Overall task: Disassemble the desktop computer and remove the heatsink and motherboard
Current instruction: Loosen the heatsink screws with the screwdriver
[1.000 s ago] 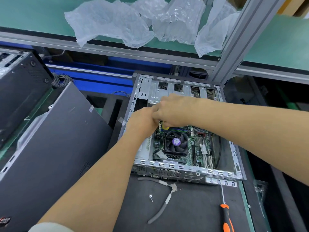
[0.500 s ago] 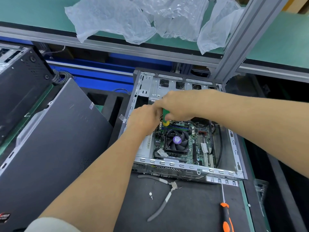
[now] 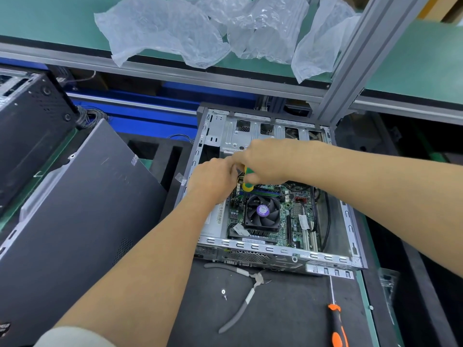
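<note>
right hand (image 3: 265,160) grips a green-and-yellow screwdriver (image 3: 248,180) over the motherboard (image 3: 295,216); left hand (image 3: 213,180) touches it, fingers curled (whether they hold anything cannot be told). heatsink fan (image 3: 262,212) sits on the board, nearer the viewer than the hands, inside the open case (image 3: 275,254). pliers (image 3: 240,296) and orange screwdriver (image 3: 337,326) lie in front of the case.

Bare grey sheet-metal case (image 3: 275,251), crinkled glossy clear plastic bags (image 3: 162,31), matt black mat (image 3: 288,316), orange plastic-handled screwdriver (image 3: 337,326)
</note>
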Available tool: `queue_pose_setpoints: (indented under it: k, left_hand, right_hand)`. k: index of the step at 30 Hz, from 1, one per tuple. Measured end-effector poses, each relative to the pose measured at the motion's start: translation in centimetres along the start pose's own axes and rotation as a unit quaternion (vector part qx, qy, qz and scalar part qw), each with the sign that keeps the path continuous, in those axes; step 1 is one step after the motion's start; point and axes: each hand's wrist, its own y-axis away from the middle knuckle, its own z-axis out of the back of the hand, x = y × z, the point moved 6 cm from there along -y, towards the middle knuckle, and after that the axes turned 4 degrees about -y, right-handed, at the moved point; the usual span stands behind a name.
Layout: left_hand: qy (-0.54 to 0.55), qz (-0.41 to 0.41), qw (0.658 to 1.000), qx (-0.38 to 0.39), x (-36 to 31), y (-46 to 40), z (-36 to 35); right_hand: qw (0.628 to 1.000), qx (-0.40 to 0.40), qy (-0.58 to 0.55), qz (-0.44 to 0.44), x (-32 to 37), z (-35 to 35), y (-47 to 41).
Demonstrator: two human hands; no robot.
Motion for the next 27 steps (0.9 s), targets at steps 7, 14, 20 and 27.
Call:
queue_pose_setpoints:
  k: [7, 14, 20, 27]
  left_hand:
    - [-0.008, 0.0, 0.999, 0.031, 0.2, -0.1, -0.3]
    - [-0.011, -0.008, 1.0, -0.008, 0.1, -0.2, -0.2]
    - [-0.015, -0.007, 1.0, -0.009, 0.0, -0.1, -0.1]
    - [-0.019, -0.008, 1.0, 0.018, 0.0, -0.3, -0.2]
  right_hand:
    - [0.996, -0.018, -0.054, -0.067, -0.1, -0.3, 0.4]
    - [0.999, 0.005, 0.04, -0.029, 0.1, 0.3, 0.4]
    - [1.0, -0.025, -0.006, -0.002, 0.0, 0.3, 0.5]
    - [0.984, 0.015, -0.097, -0.146, -1.4, -0.6, 0.6]
